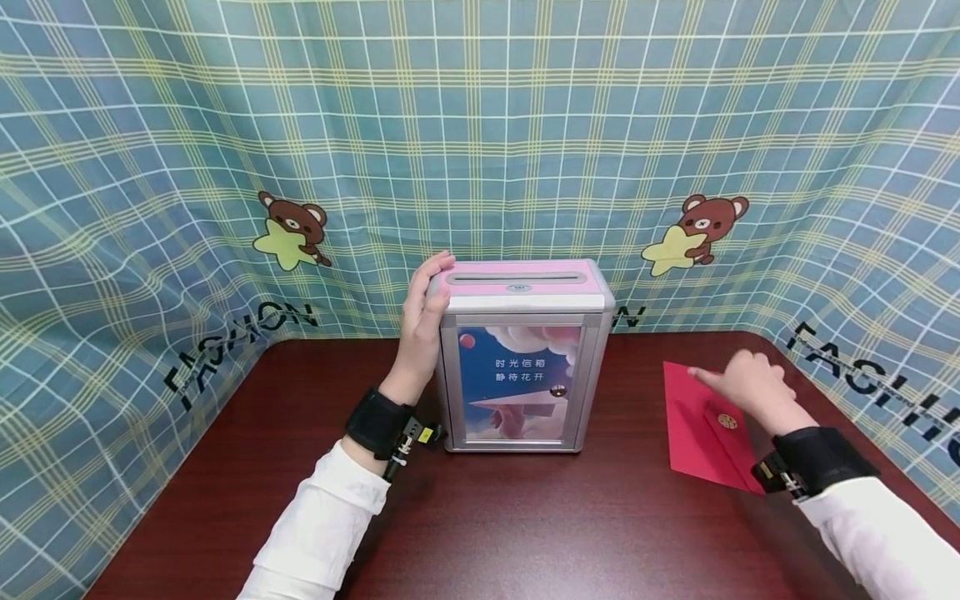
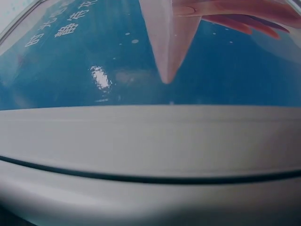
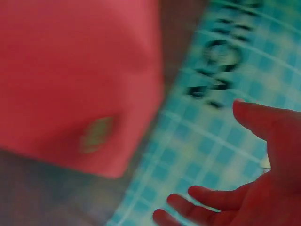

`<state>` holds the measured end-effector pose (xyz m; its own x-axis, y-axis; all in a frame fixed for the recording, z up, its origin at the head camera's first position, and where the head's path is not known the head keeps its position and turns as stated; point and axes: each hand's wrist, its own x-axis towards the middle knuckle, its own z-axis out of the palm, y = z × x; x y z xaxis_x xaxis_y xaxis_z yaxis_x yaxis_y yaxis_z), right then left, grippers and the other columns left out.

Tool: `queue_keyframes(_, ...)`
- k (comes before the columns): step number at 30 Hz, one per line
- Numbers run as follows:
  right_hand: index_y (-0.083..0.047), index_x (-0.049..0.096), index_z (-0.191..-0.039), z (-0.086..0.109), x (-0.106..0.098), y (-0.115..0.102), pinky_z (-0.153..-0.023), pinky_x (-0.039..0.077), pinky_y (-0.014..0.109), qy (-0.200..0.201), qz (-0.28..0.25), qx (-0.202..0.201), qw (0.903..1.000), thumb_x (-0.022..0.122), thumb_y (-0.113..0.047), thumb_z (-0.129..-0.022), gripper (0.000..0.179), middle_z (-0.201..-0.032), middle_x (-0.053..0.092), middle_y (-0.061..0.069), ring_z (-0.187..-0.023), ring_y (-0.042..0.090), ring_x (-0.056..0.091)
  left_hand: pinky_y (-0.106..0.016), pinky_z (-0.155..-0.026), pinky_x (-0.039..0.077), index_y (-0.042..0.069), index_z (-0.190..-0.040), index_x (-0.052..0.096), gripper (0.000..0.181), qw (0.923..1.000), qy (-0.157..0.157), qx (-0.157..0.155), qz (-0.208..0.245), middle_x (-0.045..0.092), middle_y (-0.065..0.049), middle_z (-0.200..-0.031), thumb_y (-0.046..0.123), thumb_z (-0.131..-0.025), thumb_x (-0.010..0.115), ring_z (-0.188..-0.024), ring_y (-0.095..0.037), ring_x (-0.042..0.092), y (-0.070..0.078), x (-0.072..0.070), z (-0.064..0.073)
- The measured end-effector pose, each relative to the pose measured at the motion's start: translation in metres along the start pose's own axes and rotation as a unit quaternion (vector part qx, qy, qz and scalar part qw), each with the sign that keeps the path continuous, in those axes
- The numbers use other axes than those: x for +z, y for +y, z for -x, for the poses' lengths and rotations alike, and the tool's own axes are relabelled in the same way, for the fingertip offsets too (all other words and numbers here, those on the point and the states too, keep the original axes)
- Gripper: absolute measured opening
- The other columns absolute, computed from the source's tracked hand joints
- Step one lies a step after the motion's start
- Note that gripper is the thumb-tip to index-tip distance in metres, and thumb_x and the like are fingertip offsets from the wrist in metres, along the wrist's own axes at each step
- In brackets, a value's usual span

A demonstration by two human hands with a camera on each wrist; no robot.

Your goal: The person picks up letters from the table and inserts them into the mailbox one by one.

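Observation:
A pink and silver letter box (image 1: 522, 375) with a slot in its lid and a picture panel on its front stands upright on the table. My left hand (image 1: 423, 321) holds its upper left corner, thumb toward the front and fingers toward the back. The left wrist view shows only the box's picture panel (image 2: 131, 61) and silver frame close up, without the hand. A red envelope (image 1: 697, 442) with a gold emblem lies at the right. My right hand (image 1: 753, 385) hovers over its upper right part, and in the right wrist view its fingers (image 3: 221, 200) are spread and hold nothing.
The dark reddish-brown table (image 1: 480, 533) is glossy. A plaid curtain (image 1: 487, 150) with printed bears and lettering hangs around its back and sides, close behind the box. Black camera straps (image 1: 378, 423) sit on both wrists.

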<state>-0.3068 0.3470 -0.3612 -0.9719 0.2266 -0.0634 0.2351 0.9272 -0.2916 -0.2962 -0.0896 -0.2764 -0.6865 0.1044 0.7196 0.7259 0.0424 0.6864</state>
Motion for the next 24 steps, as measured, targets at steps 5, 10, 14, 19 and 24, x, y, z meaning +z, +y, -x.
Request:
queue_keyframes(5,0.025,0.040,-0.110,-0.011,0.022,0.019,-0.073,0.041,0.061,-0.098,0.037,0.081,0.9913,0.059,-0.070,-0.072,0.104,-0.102,0.029,0.043,-0.096,0.059,0.034,-0.047,-0.109,0.024,-0.008,-0.133,0.042,0.053,1.0000,0.001,-0.002,0.000,0.031,-0.021,-0.147,0.019,-0.089,0.036,-0.136,-0.029,0.027,-0.002,0.001,0.001)
queue_keyframes(10,0.025,0.035,-0.119,-0.020,0.028,0.027,-0.082,0.040,0.058,-0.142,0.062,0.075,0.9851,0.061,-0.067,-0.073,0.106,-0.101,0.039,0.040,-0.099,0.056,0.040,-0.050,-0.110,0.021,-0.011,-0.132,0.041,0.053,1.0000,0.003,0.003,0.006,0.030,-0.025,-0.146,0.018,-0.088,0.037,-0.137,-0.032,0.025,-0.002,0.003,0.000)
queue_keyframes(14,0.024,0.045,-0.110,-0.025,0.024,0.028,-0.078,0.045,0.048,-0.154,0.088,0.014,0.9840,0.060,-0.063,-0.076,0.095,-0.092,0.050,0.029,-0.089,0.042,0.051,-0.052,-0.109,0.022,-0.012,-0.131,0.041,0.054,1.0000,0.002,0.006,0.002,0.030,-0.026,-0.146,0.019,-0.088,0.037,-0.137,-0.033,0.026,0.000,0.003,-0.001)
queue_keyframes(19,0.022,0.049,-0.099,-0.030,0.022,0.028,-0.068,0.049,0.037,-0.158,0.069,-0.005,0.9851,0.064,-0.058,-0.076,0.085,-0.083,0.051,0.022,-0.077,0.031,0.053,-0.050,-0.111,0.020,-0.012,-0.131,0.042,0.053,1.0000,0.004,0.007,-0.001,0.032,-0.024,-0.145,0.019,-0.089,0.037,-0.137,-0.032,0.026,-0.002,0.004,-0.003)
queue_keyframes(24,0.017,0.049,-0.094,-0.035,0.022,0.028,-0.063,0.047,0.032,-0.174,0.032,0.001,0.9843,0.066,-0.057,-0.076,0.078,-0.080,0.047,0.016,-0.074,0.027,0.051,-0.048,-0.111,0.021,-0.012,-0.131,0.042,0.052,0.9999,0.007,0.009,-0.001,0.032,-0.024,-0.145,0.018,-0.089,0.038,-0.137,-0.030,0.027,-0.003,0.003,-0.003)
